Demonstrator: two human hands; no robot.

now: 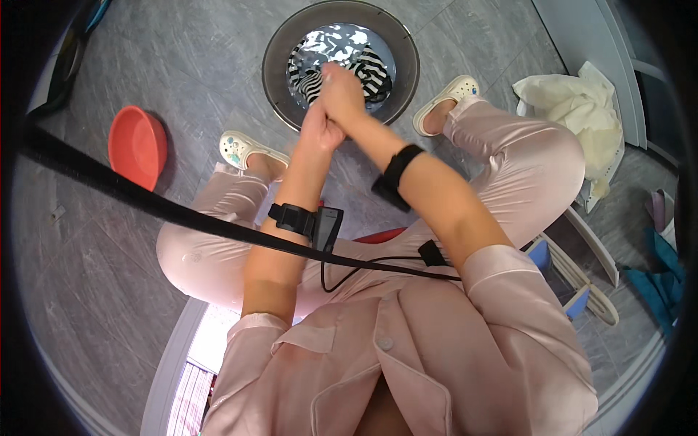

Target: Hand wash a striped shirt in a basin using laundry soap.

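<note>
Both hands, left hand (318, 131) and right hand (342, 91), were clasped with fingers pressed together above the metal basin (280, 43) on the grey tiled floor (196, 65); a red bowl (137, 145) sat left of it.

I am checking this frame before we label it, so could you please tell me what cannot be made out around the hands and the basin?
- Head view: whether the left hand or right hand holds cloth; they overlap, so each grip is hidden.
- The striped cloth in the metal basin: partly covered by hands and glare on the water.
- The red seat: mostly hidden by legs.
- The red bowl: its contents cannot be seen.
</note>
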